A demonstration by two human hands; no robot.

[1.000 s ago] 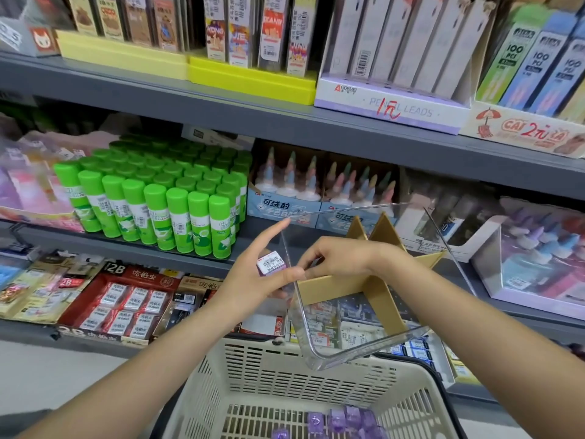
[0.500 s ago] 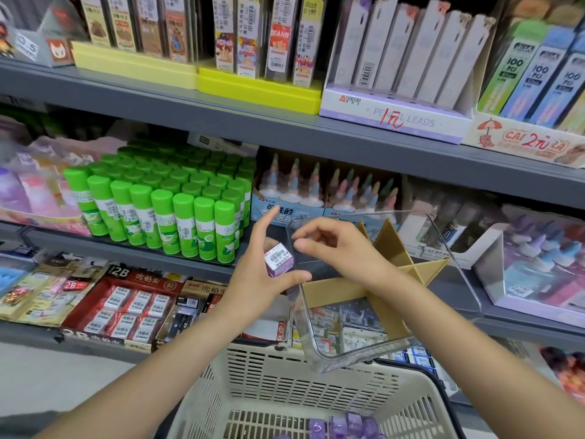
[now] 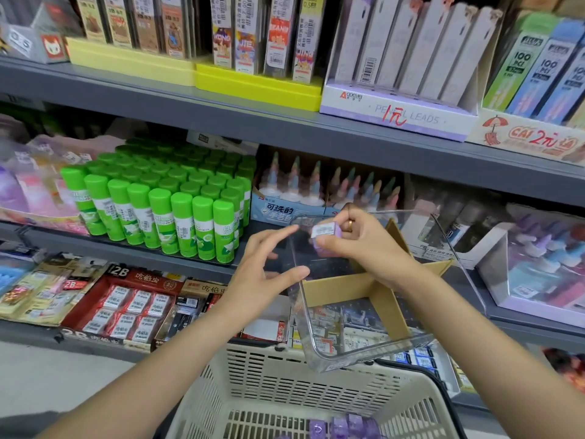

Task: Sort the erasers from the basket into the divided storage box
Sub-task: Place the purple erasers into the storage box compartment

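A small purple eraser (image 3: 326, 233) with a white barcode label is pinched in my right hand (image 3: 357, 245), held over the clear storage box (image 3: 319, 331) with its brown cardboard dividers (image 3: 348, 288). The box leans out from the shelf above the basket. My left hand (image 3: 262, 267) hovers just left of the box's wall, fingers spread and holding nothing. Several more purple erasers (image 3: 343, 427) lie at the bottom of the cream basket (image 3: 278, 375) below.
Grey shelves run across the view. Green glue sticks (image 3: 164, 210) stand at left, glue bottles (image 3: 304, 185) behind the box, 2B eraser packs (image 3: 126, 307) below left, a tray of pastel items (image 3: 544, 258) at right, pencil-lead boxes (image 3: 399, 109) above.
The purple eraser has passed from my left hand to my right hand. My left hand has opened and dropped slightly; my right hand has risen over the box.
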